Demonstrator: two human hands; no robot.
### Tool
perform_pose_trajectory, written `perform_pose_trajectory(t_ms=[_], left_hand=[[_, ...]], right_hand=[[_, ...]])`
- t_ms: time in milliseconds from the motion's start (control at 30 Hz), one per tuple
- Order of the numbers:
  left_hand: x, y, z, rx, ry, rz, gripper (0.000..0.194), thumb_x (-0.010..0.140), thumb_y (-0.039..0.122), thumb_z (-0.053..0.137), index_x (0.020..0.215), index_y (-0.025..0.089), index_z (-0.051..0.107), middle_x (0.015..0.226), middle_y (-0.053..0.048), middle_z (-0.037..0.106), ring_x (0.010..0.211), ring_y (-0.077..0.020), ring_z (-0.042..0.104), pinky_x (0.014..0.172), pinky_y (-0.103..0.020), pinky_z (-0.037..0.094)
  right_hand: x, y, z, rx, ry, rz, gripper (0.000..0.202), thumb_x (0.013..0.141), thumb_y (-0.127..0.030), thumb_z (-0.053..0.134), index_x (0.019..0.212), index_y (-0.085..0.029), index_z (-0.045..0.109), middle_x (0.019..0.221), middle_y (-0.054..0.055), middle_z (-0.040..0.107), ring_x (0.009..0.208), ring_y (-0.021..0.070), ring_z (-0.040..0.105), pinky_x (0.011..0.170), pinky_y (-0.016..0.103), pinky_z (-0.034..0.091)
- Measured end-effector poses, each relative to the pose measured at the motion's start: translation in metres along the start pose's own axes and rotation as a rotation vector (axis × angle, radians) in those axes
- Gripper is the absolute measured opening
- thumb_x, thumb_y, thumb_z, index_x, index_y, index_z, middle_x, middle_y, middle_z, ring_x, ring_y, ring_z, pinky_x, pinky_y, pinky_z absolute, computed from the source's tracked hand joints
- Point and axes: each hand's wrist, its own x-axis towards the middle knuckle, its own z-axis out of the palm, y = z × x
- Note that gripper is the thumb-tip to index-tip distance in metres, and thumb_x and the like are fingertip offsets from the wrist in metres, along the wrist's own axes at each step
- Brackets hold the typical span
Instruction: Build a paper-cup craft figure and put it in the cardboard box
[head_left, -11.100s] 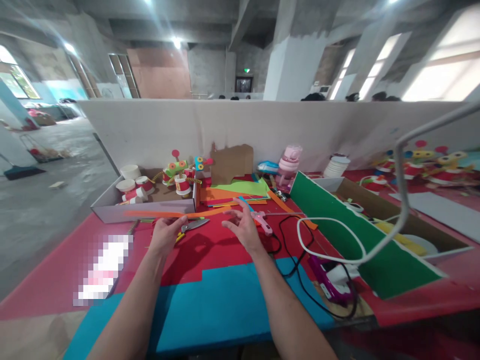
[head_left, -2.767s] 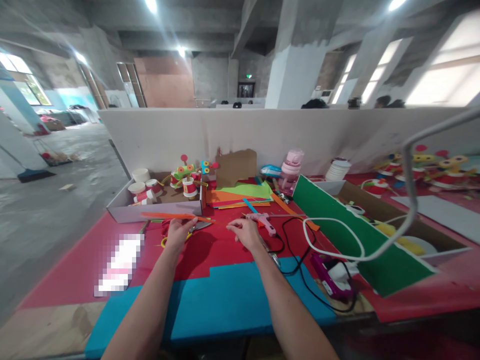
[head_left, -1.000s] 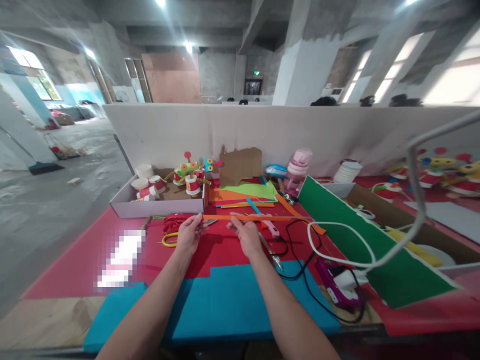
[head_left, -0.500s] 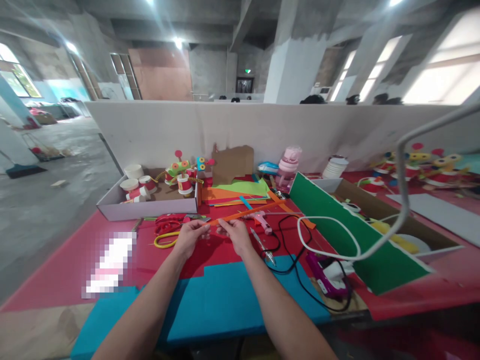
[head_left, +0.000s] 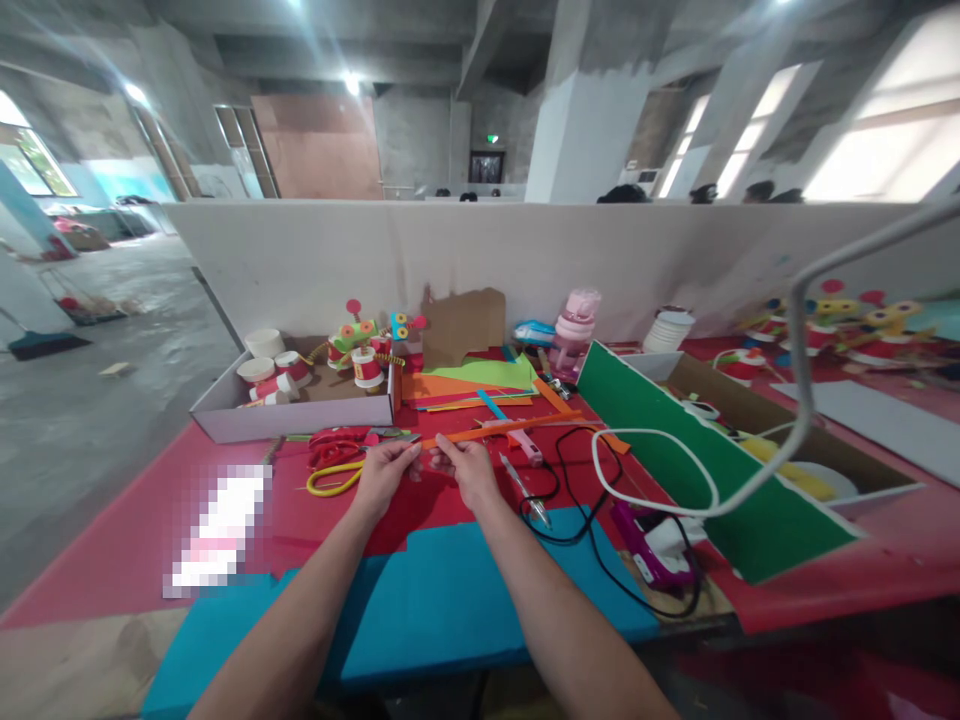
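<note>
Between my two hands runs a narrow orange paper strip (head_left: 517, 428), its long free part reaching off to the right. My left hand (head_left: 386, 472) pinches one end between thumb and fingers. Close beside it, my right hand (head_left: 463, 466) pinches the same strip. Scissors with yellow handles (head_left: 330, 480) lie just left of my left hand, with red-handled tools (head_left: 334, 447) behind them. A pink glue gun (head_left: 523, 443) rests beyond my right hand, partly under the strip. To the right of my right wrist lies a pen-like tool (head_left: 525, 490).
A shallow box (head_left: 292, 420) holds paper cups and paper-cup figures at the left. Coloured paper sheets (head_left: 480, 375) lie behind the strip. The green-sided box (head_left: 705, 470), a purple power strip (head_left: 652, 545), and a white cable (head_left: 600, 465) occupy the right. Blue sheets (head_left: 435, 600) cover the front edge.
The free end of the orange strip has swung lower and farther right, over the glue gun. Both hands keep their pinch, almost in the same place.
</note>
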Motion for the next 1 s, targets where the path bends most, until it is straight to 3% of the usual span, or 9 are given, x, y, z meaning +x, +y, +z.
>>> perform_pose_trajectory(t_ms=[167,300,400,700,833,1000], left_hand=[[-0.002,0.005,0.001,0.009,-0.013,0.006,0.033,0.073,0.045,0.071,0.064,0.014,0.067,0.054,-0.002,0.063,0.045,-0.0110,0.053,0.050,-0.023,0.043],[-0.003,0.007,0.005,-0.113,-0.024,-0.075,0.030,0.068,0.043,0.076,0.076,0.015,0.066,0.054,0.002,0.060,0.045,-0.0095,0.051,0.048,-0.022,0.042],[-0.003,0.005,0.005,-0.139,0.008,-0.077,0.031,0.067,0.041,0.078,0.072,0.014,0.064,0.053,0.002,0.059,0.046,-0.0080,0.049,0.048,-0.019,0.040],[-0.001,0.006,-0.002,-0.240,0.040,-0.111,0.028,0.065,0.036,0.080,0.068,0.015,0.062,0.052,0.004,0.057,0.046,-0.0077,0.049,0.049,-0.020,0.041],[-0.003,0.004,0.006,-0.309,0.043,-0.162,0.028,0.062,0.033,0.082,0.073,0.013,0.067,0.058,0.001,0.061,0.050,-0.0083,0.051,0.051,-0.021,0.041],[-0.002,0.002,0.008,-0.311,0.035,-0.095,0.024,0.062,0.031,0.081,0.070,0.011,0.070,0.061,-0.001,0.064,0.055,-0.0099,0.053,0.055,-0.022,0.041]], right_hand=[[-0.001,0.000,0.002,0.045,0.009,-0.019,0.034,0.053,-0.044,0.082,0.061,-0.014,0.070,0.058,0.002,0.068,0.049,0.0114,0.058,0.059,0.026,0.053],[-0.003,0.006,0.008,0.032,0.009,-0.070,0.031,0.057,-0.044,0.080,0.063,-0.015,0.071,0.056,0.001,0.067,0.050,0.0124,0.057,0.058,0.027,0.052],[-0.004,0.011,0.011,-0.014,-0.005,-0.070,0.031,0.058,-0.045,0.079,0.061,-0.015,0.071,0.054,0.000,0.065,0.049,0.0115,0.056,0.057,0.025,0.049],[0.001,-0.003,-0.003,0.010,-0.010,0.001,0.038,0.050,-0.046,0.084,0.062,-0.013,0.071,0.057,0.002,0.067,0.050,0.0105,0.057,0.057,0.024,0.050],[0.001,0.005,0.001,0.117,0.001,0.002,0.035,0.051,-0.043,0.085,0.061,-0.013,0.070,0.058,0.002,0.068,0.052,0.0105,0.058,0.060,0.025,0.052],[-0.002,0.017,0.010,0.128,-0.020,0.005,0.034,0.054,-0.043,0.083,0.063,-0.012,0.071,0.057,0.001,0.067,0.051,0.0100,0.058,0.060,0.025,0.052]])
